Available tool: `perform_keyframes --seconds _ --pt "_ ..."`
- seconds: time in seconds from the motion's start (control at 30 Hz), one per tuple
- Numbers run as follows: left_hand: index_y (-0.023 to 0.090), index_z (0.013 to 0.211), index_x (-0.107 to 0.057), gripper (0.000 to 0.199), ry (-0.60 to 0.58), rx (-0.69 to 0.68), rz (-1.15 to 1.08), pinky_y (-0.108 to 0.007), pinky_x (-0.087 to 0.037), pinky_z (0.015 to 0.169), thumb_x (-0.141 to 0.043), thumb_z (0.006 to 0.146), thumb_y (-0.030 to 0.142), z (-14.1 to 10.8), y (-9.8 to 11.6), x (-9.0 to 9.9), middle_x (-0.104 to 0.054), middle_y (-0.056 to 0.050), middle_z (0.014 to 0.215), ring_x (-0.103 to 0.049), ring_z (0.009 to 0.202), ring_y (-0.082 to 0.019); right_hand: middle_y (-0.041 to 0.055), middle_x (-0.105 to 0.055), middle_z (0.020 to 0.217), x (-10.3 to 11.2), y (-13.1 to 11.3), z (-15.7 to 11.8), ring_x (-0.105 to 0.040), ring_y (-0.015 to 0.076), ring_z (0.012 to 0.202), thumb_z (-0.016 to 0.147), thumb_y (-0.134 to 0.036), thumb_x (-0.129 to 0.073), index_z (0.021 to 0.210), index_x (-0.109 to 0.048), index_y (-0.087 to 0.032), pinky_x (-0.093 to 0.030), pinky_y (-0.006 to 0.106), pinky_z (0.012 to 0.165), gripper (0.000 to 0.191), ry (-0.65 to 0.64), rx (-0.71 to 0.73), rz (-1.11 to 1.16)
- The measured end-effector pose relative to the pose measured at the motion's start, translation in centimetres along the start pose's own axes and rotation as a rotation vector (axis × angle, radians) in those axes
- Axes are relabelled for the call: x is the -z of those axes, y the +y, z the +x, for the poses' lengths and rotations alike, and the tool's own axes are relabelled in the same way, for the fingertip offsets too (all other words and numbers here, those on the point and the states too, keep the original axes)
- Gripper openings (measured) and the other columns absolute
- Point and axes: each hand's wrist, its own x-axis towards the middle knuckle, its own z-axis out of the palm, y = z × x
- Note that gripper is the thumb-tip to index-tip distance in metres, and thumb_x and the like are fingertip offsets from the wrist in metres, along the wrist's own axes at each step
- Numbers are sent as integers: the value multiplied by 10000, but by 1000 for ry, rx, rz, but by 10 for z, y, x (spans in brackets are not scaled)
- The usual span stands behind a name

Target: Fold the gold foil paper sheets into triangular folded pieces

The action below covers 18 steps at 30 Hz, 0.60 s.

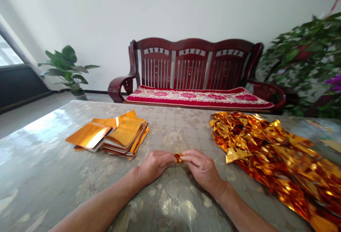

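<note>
Between my two hands, a small piece of folded gold foil paper (178,157) is pinched just above the table. My left hand (155,166) grips its left end with thumb and fingers closed. On its other end, my right hand (203,168) has its fingers and thumb pressed together. To the left lies a loose stack of flat gold foil paper sheets (126,132), some fanned out. A large heap of folded gold foil pieces (255,147) spreads along the right side, nearer my right hand.
The table (87,175) has a patterned, glossy cover. Behind it stands a dark red wooden bench (190,65) with a red and white floral cushion (202,96). Clear plastic (314,127) lies at the right edge. Potted plants (68,65) flank the bench.
</note>
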Motion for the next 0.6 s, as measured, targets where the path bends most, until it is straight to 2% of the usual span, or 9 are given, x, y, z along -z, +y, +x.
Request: perform_keyframes --seconds 0.13,0.27,0.47,0.6 --pt "199 996 -663 224 -6 -58 59 -184 -482 697 -463 955 108 -1 1 0 -716 -11 840 -663 740 -117 34 -729 945 -2 -4 0 -689 131 863 901 -71 -564 1011 -732 -244 -556 234 773 264 -4 29 23" --pt "195 993 -639 243 -25 -114 127 -193 -466 694 -421 949 96 -2 1 1 -700 -12 827 -644 730 -120 24 -731 931 -2 -7 1 -689 125 848 897 -78 -575 972 -737 -251 -549 221 764 248 -15 -13 59" --pt "179 924 -588 263 -182 -201 226 -217 -431 679 -337 986 131 -1 5 5 -665 -23 817 -605 720 -128 6 -706 844 -3 -7 0 -665 110 779 899 -105 -600 842 -713 -225 -519 203 726 174 -128 -73 157" --pt "183 897 -576 276 -268 -260 312 -243 -402 650 -325 1012 174 2 10 8 -632 -16 791 -559 678 -131 7 -668 823 -2 -8 -1 -635 112 768 912 -123 -583 798 -657 -209 -493 209 719 161 -215 -86 142"
